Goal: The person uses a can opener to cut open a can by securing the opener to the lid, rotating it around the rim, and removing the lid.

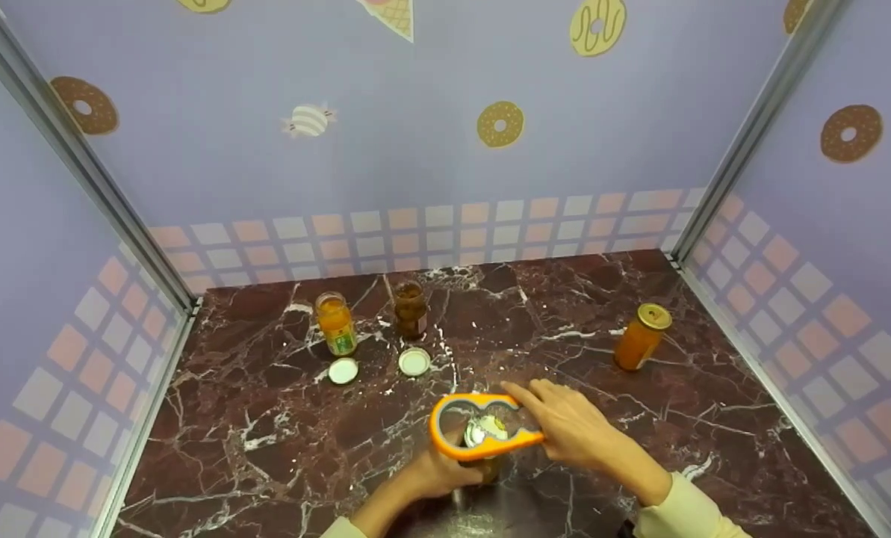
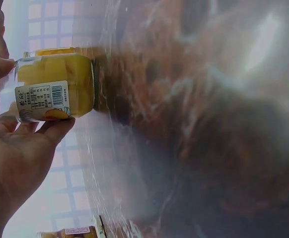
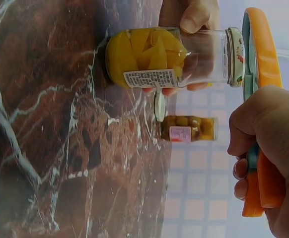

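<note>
My left hand point(image 1: 434, 472) grips a glass jar of yellow fruit pieces point(image 3: 149, 54), thumb on one side and fingers on the other. The jar stands upright at the front of the table, with a light-coloured lid point(image 1: 485, 430) on top and a barcode label point(image 2: 44, 99) on its side. In my right hand point(image 1: 573, 424) is an orange jar opener point(image 1: 490, 447) with a grey, scalloped inner edge, fingers curled round its handles. From the head view the opener overlaps the lid; the right wrist view shows it right at the lid's top.
At the back left stand a lidless jar of orange contents point(image 1: 334, 329) and a lidless dark-brown jar point(image 1: 410, 310). Before them lie two loose lids, one smaller point(image 1: 343, 370) and one larger point(image 1: 414, 362). A gold-lidded orange jar point(image 1: 637, 344) stands right. Patterned walls point(image 1: 415, 172) enclose the marbled table point(image 1: 281, 463).
</note>
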